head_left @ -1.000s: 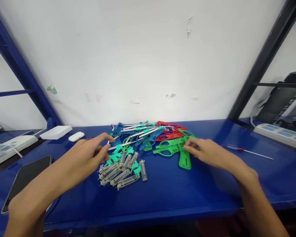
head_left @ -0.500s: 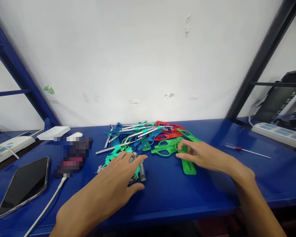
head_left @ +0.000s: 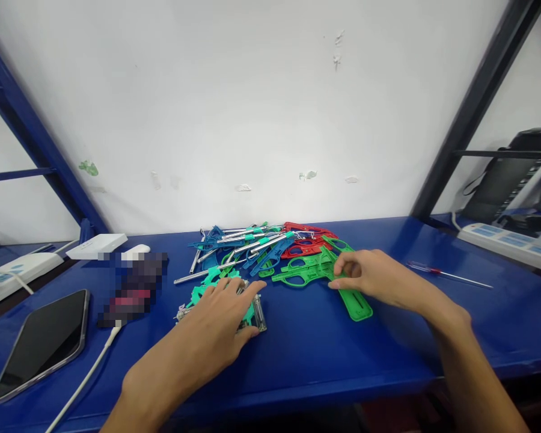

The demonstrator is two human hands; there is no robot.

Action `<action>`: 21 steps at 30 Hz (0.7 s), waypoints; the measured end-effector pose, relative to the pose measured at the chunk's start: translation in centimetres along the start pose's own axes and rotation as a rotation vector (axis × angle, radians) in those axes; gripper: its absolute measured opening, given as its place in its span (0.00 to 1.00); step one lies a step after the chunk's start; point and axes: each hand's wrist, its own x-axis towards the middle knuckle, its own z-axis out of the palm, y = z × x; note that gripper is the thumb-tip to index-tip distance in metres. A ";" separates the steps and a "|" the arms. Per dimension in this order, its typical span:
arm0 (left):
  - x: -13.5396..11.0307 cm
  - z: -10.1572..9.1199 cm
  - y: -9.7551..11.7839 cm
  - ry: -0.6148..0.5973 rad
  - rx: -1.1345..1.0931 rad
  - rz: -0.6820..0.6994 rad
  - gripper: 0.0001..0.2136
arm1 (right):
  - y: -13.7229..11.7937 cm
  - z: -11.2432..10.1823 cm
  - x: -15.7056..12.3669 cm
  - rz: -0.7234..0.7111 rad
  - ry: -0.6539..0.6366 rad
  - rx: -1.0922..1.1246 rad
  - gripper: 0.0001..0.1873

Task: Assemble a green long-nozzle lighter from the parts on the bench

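My left hand (head_left: 216, 325) is open, palm down and fingers spread, over the clear plastic cartridges (head_left: 259, 314) nearer the front edge of the blue table (head_left: 324, 367); most of them are hidden under it, so I cannot tell whether I am touching any. Teal clips (head_left: 214, 276) show just beyond my fingertips and between my thumb and forefinger. My right hand (head_left: 379, 276) is curled over the grip end of a green gun-shaped piece (head_left: 356, 305), thumb and forefinger bent close to it, but I cannot tell whether they are pinching it. That piece lies right of the table's middle, its grip slanting toward the front edge, with more green frames (head_left: 302, 269) beside it on the left. Behind these, near the back edge along the wall, red frames (head_left: 306, 248) lie in a heap with blue frames (head_left: 277, 254) and silver rods (head_left: 210, 272). Toward the table's right edge, well apart from the pile, a screwdriver (head_left: 460, 278) lies at a slant. By the left edge are a phone (head_left: 42, 346), face up, and a white cable (head_left: 85, 379) running to the front edge
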 end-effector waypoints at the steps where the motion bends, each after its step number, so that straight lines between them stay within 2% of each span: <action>1: 0.0 0.0 0.0 0.007 -0.011 -0.002 0.28 | 0.0 -0.2 -0.1 0.002 0.025 0.004 0.15; 5: 0.0 0.0 0.2 0.018 -0.043 -0.016 0.28 | -0.4 -0.8 -0.5 -0.013 0.118 0.051 0.16; 8: 0.2 0.0 0.4 0.010 -0.035 -0.024 0.27 | -1.2 -1.3 -1.2 -0.066 0.126 0.128 0.17; 11: 0.3 0.1 0.3 0.034 -0.043 -0.011 0.26 | -2.0 -1.7 -2.1 -0.141 0.034 0.200 0.16; 17: 0.1 0.1 0.1 0.028 -0.034 -0.005 0.26 | -3.0 -1.4 -3.0 -0.238 -0.282 0.231 0.09; 21: 0.1 0.0 0.3 0.008 0.018 -0.012 0.27 | -2.8 -0.9 -2.7 -0.239 -0.344 0.224 0.08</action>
